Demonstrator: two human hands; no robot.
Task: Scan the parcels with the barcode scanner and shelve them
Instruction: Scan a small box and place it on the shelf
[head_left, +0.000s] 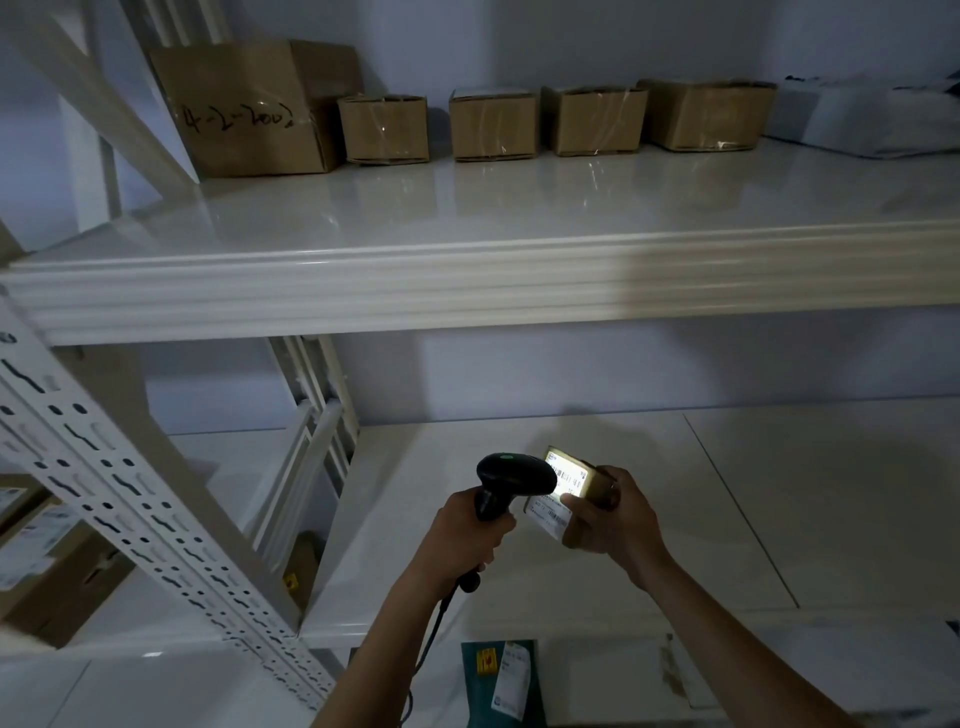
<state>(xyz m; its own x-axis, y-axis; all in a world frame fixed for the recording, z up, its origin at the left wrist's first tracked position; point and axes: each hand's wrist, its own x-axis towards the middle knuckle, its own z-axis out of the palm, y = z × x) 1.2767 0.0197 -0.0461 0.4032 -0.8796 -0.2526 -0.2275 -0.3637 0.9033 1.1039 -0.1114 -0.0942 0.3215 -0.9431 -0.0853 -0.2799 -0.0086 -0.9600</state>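
We grip the scanner (511, 480) in our left hand (462, 535), fingers curled round its handle, and aim its light at the label of the parcel (569, 493), which our right hand (615, 525) holds just at the scanner's 3 o'clock, fingers wrapped round its far end and thumb pinching the lit face, tilted toward the beam so the barcode can read. Both hover over the bare lower shelf (727, 493), likely the parcel's destination. At 12 o'clock the upper shelf (519, 208) carries a row of boxes (492, 124) along a pale wall in a dim room, and a green packet (501, 680) lies at 6 o'clock.
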